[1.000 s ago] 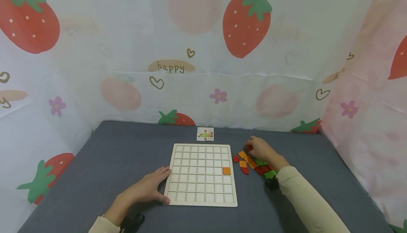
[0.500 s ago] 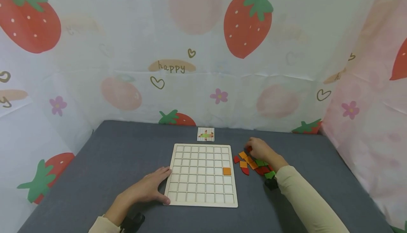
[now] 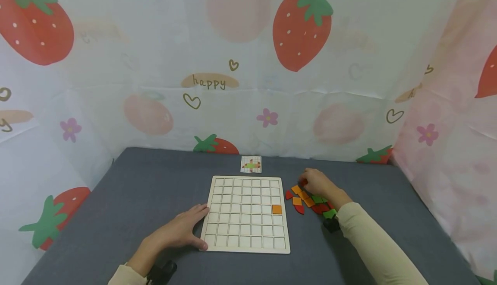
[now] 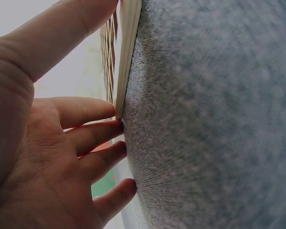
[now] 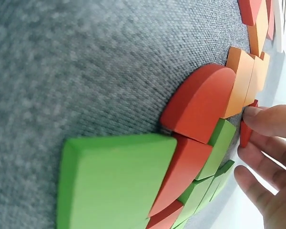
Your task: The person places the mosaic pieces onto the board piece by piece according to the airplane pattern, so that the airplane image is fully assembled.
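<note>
Well, the left hand (image 3: 177, 231), fingers spread, touches the left edge of the board (image 3: 245, 219) — the right hand (image 3: 320, 183) pinches a red piece (image 5: 246, 134), shape unclear, off its far-right corner.

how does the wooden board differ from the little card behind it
Size: the wooden board is much larger than the card.
Markings: the board has one orange tile in its grid, while the card shows a small picture with green and red parts.
Contact: the left hand touches the board's left side; no hand touches the card.
Both are pale, gridded and lie on the grey cloth.
</note>
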